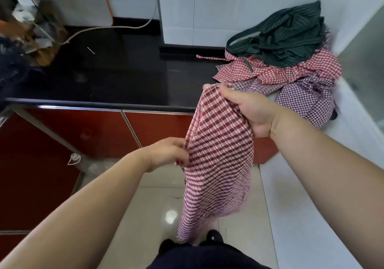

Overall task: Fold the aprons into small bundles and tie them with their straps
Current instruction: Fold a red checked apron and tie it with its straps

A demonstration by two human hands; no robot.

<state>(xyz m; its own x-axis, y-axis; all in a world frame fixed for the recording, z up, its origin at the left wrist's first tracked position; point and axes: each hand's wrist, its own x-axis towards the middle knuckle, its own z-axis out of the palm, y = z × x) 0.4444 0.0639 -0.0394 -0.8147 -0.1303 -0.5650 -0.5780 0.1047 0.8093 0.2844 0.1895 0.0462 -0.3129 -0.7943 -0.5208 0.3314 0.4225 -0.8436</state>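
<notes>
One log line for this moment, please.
right hand: grips red checked apron top | left hand: pinches its side edge | apron: hangs unbundled above floor | pile: other aprons on white counter

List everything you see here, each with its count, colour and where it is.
checked apron: one, dark red, hanging from both hands
striped apron: one, dark green, atop pile on white counter
gingham apron: one, red, beneath it
purple apron: one, purple, pile's front
cabinet doors: at least two, red, under black counter
cord: one, beige, on black counter
shoes: two, black, floor
left hand: pinches checked apron's edge
right hand: grips its top
</notes>
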